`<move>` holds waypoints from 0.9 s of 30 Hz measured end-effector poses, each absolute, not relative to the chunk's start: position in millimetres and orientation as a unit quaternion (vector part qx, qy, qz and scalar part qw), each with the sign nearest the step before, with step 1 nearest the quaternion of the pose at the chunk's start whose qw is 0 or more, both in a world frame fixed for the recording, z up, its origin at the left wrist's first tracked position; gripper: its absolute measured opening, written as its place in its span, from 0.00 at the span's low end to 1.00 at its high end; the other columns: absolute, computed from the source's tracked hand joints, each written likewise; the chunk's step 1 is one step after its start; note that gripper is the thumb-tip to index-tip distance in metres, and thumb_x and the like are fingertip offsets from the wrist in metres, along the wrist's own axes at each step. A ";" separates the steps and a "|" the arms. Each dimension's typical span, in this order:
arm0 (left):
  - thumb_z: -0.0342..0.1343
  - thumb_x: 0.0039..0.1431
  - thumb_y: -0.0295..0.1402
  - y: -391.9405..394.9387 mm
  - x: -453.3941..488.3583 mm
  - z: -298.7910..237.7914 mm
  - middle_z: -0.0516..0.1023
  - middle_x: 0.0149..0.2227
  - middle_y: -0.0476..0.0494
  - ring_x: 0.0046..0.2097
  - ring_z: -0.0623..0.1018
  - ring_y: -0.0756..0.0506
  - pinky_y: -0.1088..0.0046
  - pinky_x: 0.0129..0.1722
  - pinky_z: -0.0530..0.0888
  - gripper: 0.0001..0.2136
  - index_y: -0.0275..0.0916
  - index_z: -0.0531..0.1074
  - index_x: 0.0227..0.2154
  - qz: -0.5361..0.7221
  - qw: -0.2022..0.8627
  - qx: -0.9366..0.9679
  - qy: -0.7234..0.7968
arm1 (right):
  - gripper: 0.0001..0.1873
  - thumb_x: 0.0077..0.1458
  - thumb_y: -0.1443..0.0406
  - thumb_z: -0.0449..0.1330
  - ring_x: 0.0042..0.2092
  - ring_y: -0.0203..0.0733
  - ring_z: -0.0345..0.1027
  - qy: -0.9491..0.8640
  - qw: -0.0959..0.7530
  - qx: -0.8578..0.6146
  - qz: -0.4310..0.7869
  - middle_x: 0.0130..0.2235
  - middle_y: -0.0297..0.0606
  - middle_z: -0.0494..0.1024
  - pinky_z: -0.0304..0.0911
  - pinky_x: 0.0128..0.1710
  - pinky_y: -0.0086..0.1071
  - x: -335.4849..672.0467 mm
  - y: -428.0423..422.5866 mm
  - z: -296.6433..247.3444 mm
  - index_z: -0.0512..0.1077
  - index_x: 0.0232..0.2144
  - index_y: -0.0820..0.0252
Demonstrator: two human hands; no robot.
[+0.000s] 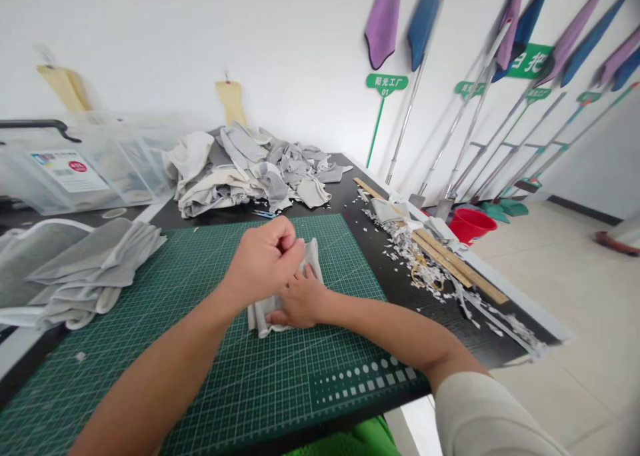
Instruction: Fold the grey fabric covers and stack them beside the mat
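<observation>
On the green gridded cutting mat [200, 369], our left hand [263, 259] clenches and our right hand [300, 301] grips grey cloth [263, 313]; crumpled grey fabric [250, 169] heaps beyond the mat.

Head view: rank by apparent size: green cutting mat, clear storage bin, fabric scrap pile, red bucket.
1. Green cutting mat
2. Clear plastic storage bin and grey fabric scrap pile: too alike to rank
3. Red bucket

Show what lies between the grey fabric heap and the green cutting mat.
Head view: what look like blue-handled scissors, lying on the black table.
</observation>
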State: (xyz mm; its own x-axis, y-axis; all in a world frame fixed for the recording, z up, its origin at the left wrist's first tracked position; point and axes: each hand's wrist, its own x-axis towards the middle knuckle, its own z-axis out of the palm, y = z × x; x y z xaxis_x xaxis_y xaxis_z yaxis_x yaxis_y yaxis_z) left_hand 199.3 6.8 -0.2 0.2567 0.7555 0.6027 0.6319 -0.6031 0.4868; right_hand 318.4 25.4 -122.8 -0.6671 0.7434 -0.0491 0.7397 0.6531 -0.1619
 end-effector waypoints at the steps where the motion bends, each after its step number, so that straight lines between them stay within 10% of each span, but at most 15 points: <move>1: 0.51 0.53 0.31 21.1 198.8 -10.8 0.63 0.17 0.54 0.21 0.65 0.53 0.77 0.21 0.61 0.10 0.39 0.62 0.18 0.384 0.082 0.798 0.457 | 0.46 0.51 0.42 0.46 0.63 0.66 0.31 -0.908 0.021 -0.410 0.079 0.64 0.58 0.41 0.34 0.55 0.66 318.0 25.6 -123.8 0.45 0.62 0.66; 5: 0.49 0.54 0.34 54.8 184.8 -54.3 0.75 0.30 0.48 0.32 0.74 0.48 0.74 0.31 0.68 0.08 0.40 0.70 0.33 0.271 0.086 0.804 0.522 | 0.46 0.51 0.41 0.45 0.64 0.66 0.31 -0.911 0.017 -0.403 0.090 0.63 0.60 0.43 0.34 0.55 0.64 317.9 26.3 -125.2 0.46 0.61 0.67; 9: 0.52 0.52 0.35 61.6 168.0 -76.4 0.57 0.61 0.36 0.55 0.67 0.41 0.66 0.48 0.66 0.37 0.37 0.41 0.62 0.264 0.069 0.817 0.509 | 0.49 0.50 0.39 0.42 0.64 0.66 0.30 -0.910 0.030 -0.401 0.103 0.64 0.59 0.39 0.33 0.56 0.64 318.5 25.6 -123.4 0.41 0.63 0.66; 14: 0.48 0.56 0.36 77.4 149.9 -91.5 0.61 0.59 0.39 0.60 0.60 0.41 0.65 0.58 0.56 0.27 0.37 0.54 0.59 0.188 0.002 0.818 0.544 | 0.49 0.50 0.38 0.40 0.64 0.65 0.32 -0.907 0.027 -0.409 0.097 0.64 0.60 0.41 0.34 0.56 0.63 318.6 22.2 -119.9 0.46 0.62 0.68; 21: 0.46 0.52 0.51 90.8 129.9 -103.4 0.73 0.45 0.30 0.48 0.72 0.33 0.58 0.45 0.66 0.28 0.34 0.66 0.48 0.016 0.028 0.725 0.688 | 0.48 0.51 0.39 0.41 0.64 0.64 0.32 -0.904 0.026 -0.414 0.100 0.64 0.57 0.40 0.34 0.56 0.62 319.1 20.6 -116.7 0.46 0.62 0.66; 27: 0.49 0.50 0.45 105.0 118.4 -114.6 0.75 0.42 0.31 0.43 0.75 0.38 0.69 0.39 0.68 0.21 0.33 0.70 0.38 0.024 0.116 0.735 0.667 | 0.48 0.50 0.38 0.40 0.64 0.65 0.32 -0.904 0.030 -0.415 0.103 0.64 0.58 0.41 0.35 0.55 0.64 318.6 20.0 -117.1 0.46 0.62 0.66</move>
